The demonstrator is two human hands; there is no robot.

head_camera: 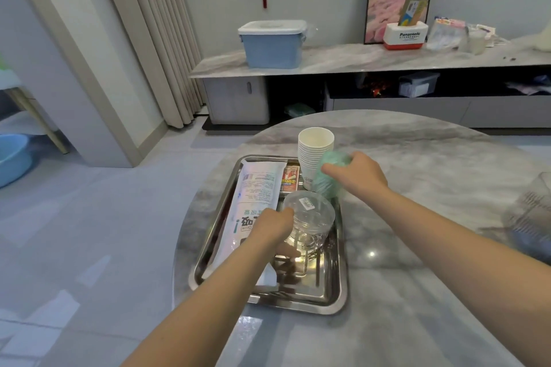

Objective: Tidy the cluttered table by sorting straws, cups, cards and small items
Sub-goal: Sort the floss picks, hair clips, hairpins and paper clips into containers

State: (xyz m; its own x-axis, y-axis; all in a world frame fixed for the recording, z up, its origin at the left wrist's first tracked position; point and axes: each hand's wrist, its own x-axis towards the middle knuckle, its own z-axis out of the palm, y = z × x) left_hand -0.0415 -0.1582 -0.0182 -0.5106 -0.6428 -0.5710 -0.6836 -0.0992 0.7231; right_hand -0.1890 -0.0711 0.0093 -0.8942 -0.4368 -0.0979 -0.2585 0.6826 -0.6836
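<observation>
Curling round the near left side of a clear plastic cup stack (308, 219), the fingers of the left hand (272, 225) hold it tilted, its mouth turned up toward the camera, inside a steel tray (338, 283). The thumb lies along the rim; the other fingertips are hidden behind the hand. The right hand (359, 174) grips a green roll of thin plastic bags (329, 176) at the tray's far right corner, fingers wrapped over its top and side, the roll leaning against a stack of white paper cups (315, 155). That stack stands upright in the tray's far right corner, just beyond the clear cups.

Along the tray's left side lies a long white packet of straws (258, 202), reaching from the far rim toward the near rim, partly under the left wrist. Between the packet and the paper cups, at the far rim, a small red and yellow card pack (290, 179) lies flat. The tray sits on a round grey marble table (417, 164), near its left edge. At the table's right edge, well apart from the tray, a blurred clear container (533, 211) shows. Beyond the table, a low cabinet (328, 58) carries a blue lidded box (272, 45).
</observation>
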